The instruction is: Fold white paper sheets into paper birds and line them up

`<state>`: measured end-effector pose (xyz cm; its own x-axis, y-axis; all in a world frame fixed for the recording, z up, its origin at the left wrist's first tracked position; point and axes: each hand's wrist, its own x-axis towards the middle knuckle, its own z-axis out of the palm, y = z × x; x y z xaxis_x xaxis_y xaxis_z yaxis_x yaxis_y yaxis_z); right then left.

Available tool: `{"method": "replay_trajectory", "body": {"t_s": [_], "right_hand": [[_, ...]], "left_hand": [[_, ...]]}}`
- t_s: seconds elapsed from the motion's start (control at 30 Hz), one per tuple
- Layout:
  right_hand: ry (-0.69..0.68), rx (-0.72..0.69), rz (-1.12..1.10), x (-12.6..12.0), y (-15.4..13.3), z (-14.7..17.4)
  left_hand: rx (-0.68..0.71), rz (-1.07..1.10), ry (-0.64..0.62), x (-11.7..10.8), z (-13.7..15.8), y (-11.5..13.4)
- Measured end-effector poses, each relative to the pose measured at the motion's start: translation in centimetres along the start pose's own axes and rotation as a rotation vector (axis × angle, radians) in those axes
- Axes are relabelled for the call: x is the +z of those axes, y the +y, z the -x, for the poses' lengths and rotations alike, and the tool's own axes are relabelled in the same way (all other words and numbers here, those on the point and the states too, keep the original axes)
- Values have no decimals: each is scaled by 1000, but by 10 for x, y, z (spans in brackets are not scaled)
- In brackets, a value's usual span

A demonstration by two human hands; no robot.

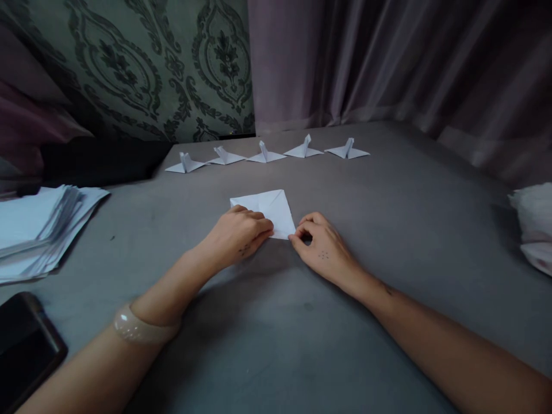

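Observation:
A folded sheet of white paper (278, 214) lies flat on the grey surface in front of me, with crease lines across it. My left hand (245, 230) rests over its left and near part, fingers curled together and pressing the near edge; they hide that side of the paper. At the near right corner, my right hand (321, 244) pinches the paper between thumb and index finger, its other fingers curled. Beyond the sheet stands a row of several folded white paper figures (264, 153) with flat wings and an upright middle part.
A stack of white paper (38, 224) lies at the left, with a black phone (26, 351) nearer to me. A dark flat item (99, 161) is at the back left. At the right edge sits a whitish crumpled thing (535, 224). Curtains (345, 63) hang behind the grey surface (388, 201).

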<state>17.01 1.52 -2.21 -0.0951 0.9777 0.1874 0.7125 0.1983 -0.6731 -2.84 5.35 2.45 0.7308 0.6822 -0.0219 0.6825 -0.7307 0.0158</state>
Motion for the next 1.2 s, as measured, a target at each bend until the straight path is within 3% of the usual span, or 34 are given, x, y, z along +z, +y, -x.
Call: {"method": "replay_trajectory", "body": {"t_s": [0.23, 0.47, 0.67, 0.9, 0.97, 1.03, 1.1, 1.2], "right_hand": [[-18, -78, 27, -5, -1, 7], [5, -33, 38, -3, -3, 4], [17, -15, 66, 1, -4, 1], [1, -3, 0, -1, 5, -3], [-25, -28, -17, -5, 6, -4], [-66, -139, -2, -8, 5, -3], [-147, -301, 53, -11, 3, 0], [-248, -458, 152, -11, 1, 4]], "left_hand": [[57, 33, -66, -14, 7, 4], [-87, -90, -79, -6, -3, 15], [-56, -196, -13, -2, -5, 20], [-90, -261, 176, -3, -3, 18], [-134, -219, 190, -2, -3, 16], [-174, -117, 204, 0, -3, 9], [-206, 70, 204, 1, 0, -3], [-217, 454, 101, -2, 8, -26]]}}
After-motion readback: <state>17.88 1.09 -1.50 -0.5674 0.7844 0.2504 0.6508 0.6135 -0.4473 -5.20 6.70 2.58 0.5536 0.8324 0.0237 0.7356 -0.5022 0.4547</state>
